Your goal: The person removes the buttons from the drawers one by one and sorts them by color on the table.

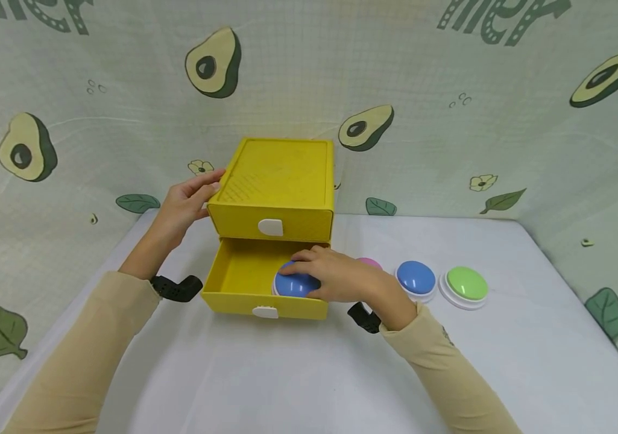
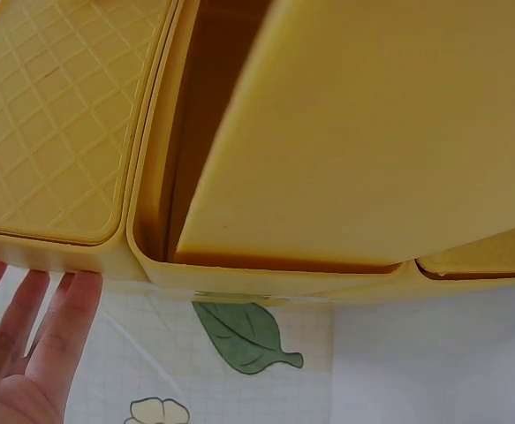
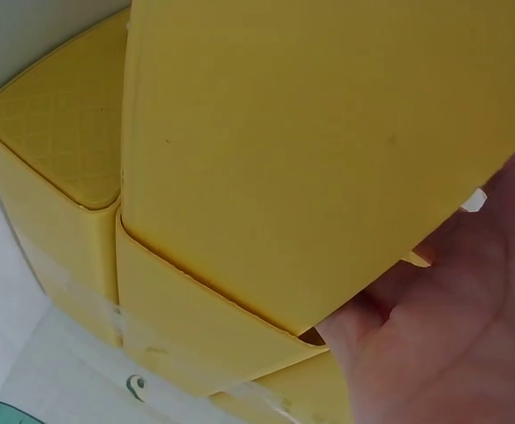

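Note:
A yellow two-drawer box (image 1: 278, 172) stands on the table with its lower drawer (image 1: 238, 265) pulled out and its upper drawer (image 1: 238, 220) closed. Inside the open drawer, toward its right front, is a blue dome push button (image 1: 295, 286) on a white base. My right hand (image 1: 338, 277) grips this button from above, fingers curled over the dome. In the right wrist view the drawer's side hides the button from sight. My left hand (image 1: 181, 205) rests its extended fingers against the box's left side; the left wrist view shows the fingertips (image 2: 82, 287) at the box's edge.
To the right of the box sit a pink button (image 1: 369, 263), partly hidden behind my right hand, another blue button (image 1: 416, 278) and a green button (image 1: 466, 283). A patterned cloth (image 1: 287, 72) hangs behind the white table (image 1: 265, 380). White handles are on both drawer fronts.

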Available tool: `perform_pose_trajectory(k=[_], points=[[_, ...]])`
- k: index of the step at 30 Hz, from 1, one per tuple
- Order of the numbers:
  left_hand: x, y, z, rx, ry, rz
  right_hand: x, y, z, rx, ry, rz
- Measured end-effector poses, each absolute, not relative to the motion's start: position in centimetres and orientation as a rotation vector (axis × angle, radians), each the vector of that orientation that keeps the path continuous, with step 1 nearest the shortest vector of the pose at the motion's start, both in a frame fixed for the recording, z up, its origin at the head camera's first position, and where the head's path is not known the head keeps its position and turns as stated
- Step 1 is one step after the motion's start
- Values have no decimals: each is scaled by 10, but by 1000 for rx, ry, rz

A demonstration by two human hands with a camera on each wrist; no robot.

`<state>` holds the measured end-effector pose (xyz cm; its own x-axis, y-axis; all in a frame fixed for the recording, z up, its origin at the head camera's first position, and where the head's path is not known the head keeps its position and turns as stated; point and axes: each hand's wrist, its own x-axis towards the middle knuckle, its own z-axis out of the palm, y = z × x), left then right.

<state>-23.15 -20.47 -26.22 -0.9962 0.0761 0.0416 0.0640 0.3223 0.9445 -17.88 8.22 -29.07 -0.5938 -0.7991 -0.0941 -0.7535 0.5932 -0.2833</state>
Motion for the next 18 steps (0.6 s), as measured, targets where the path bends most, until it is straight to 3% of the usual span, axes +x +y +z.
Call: perform_pose_trajectory(k=[18], points=[[-230, -204, -262, 149, 2547, 1813, -177, 82, -295, -1294, 2665, -502]])
